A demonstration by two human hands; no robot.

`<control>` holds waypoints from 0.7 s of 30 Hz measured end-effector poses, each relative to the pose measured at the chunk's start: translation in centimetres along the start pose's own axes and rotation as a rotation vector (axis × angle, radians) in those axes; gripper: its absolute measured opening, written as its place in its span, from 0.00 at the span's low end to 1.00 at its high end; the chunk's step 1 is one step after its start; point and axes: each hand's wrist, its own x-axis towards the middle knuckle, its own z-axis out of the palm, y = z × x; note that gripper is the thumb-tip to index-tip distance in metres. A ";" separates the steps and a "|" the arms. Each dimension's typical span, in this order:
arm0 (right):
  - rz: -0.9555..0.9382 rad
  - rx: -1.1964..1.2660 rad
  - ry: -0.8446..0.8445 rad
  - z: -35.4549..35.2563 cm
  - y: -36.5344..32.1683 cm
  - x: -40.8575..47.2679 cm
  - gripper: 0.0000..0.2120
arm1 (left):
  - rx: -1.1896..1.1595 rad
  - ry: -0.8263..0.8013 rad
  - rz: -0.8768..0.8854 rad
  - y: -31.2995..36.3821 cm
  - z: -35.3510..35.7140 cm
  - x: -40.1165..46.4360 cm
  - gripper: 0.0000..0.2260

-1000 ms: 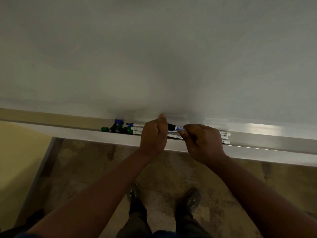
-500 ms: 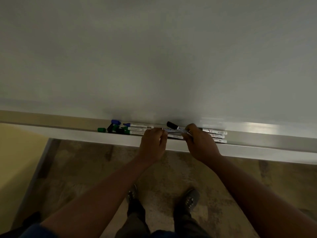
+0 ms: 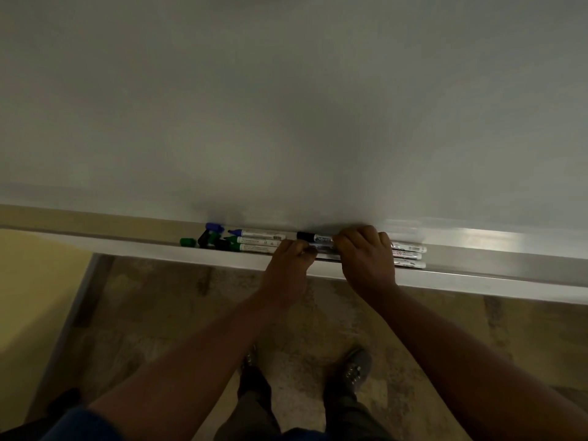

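Observation:
A black-capped white marker (image 3: 313,237) lies along the back of the whiteboard's metal tray (image 3: 493,262). My right hand (image 3: 366,257) is curled over its barrel and over two more white markers (image 3: 410,256) whose ends stick out to the right. My left hand (image 3: 289,268) is at the tray's front edge, its curled fingertips pinching the left end of a white marker (image 3: 321,248) beside my right hand.
Left of my hands in the tray lie an uncapped blue marker (image 3: 257,233), two green markers (image 3: 254,244) and loose green (image 3: 187,241), blue (image 3: 213,226) and dark caps. The whiteboard (image 3: 286,106) fills the upper view. My shoes (image 3: 350,367) stand on mottled floor below.
My left hand let go of the black cap and dropped to the tray's front edge. My right hand lowered the capped marker into the tray.

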 end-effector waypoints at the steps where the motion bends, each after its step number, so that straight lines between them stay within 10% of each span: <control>1: -0.013 -0.006 0.024 0.3 -0.1 0.0 0.09 | -0.004 0.003 0.001 0.0 0.0 0.0 0.18; 21: 0.093 0.007 -0.283 1.7 -2.4 -0.1 0.17 | -0.149 0.090 -0.032 -0.8 -0.2 -0.4 0.11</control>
